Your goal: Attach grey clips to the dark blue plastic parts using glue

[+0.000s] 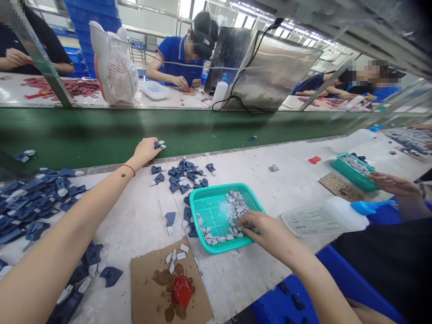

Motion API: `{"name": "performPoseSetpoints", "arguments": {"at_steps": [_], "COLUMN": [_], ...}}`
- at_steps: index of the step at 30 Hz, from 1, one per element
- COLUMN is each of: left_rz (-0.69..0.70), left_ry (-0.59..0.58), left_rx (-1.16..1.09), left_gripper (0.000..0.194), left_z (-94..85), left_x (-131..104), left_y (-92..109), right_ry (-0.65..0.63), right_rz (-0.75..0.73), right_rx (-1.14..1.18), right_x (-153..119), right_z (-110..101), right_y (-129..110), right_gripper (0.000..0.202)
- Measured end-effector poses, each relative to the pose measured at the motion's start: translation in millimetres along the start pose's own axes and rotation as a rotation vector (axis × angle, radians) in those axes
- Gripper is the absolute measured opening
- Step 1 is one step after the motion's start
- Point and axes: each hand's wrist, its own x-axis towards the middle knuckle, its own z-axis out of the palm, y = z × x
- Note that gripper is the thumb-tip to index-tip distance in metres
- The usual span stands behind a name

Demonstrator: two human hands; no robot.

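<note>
My left hand reaches out over the edge of the green conveyor belt, its fingers closed on a dark blue plastic part with light grey tips. My right hand is at the right side of a teal plastic basket, fingers curled down and pinching among small grey plastic pieces; the fingertips are partly hidden. Left of the basket lie several loose blue parts. A cardboard sheet in front bears a red cap, wet stains and several small grey pieces.
A heap of blue parts covers the table's left. On the right are a clear bottle with blue nozzle, a second teal basket and a neighbour's hand. Across the belt, a person in blue works beside a metal box.
</note>
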Motion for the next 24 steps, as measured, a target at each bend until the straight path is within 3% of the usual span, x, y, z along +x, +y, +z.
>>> {"name": "performPoseSetpoints", "arguments": {"at_steps": [5, 11, 15, 19, 22, 24], "left_rz": [0.122, 0.4, 0.524, 0.515, 0.444, 0.382], "left_ry": [0.006, -0.17, -0.283, -0.292, -0.244, -0.215], "left_rx": [-0.096, -0.2, -0.223, -0.197, -0.18, -0.171], "left_gripper": [0.022, 0.023, 0.018, 0.02, 0.023, 0.024], "left_z": [-11.2, -15.0, -9.8, -11.7, -23.9, -36.1], "left_x": [-38, -106, -142, -162, -169, -172], "left_y": [5, 14, 16, 17, 20, 24], "right_ry": [-0.065, -0.051, 0.051, 0.013, -0.077, -0.072], "right_rz": [-0.036, -0.066, -0.032, -0.001, 0.077, 0.129], "right_rx": [-0.036, 0.002, 0.166, 0.4, 0.444, 0.453], "right_x": [9, 6, -21, -60, -75, -79], "right_z": [2, -1, -3, 15, 42, 59], "right_y": [4, 5, -9, -29, -37, -37], "right_gripper": [0.018, 0.017, 0.025, 0.025, 0.026, 0.026]}}
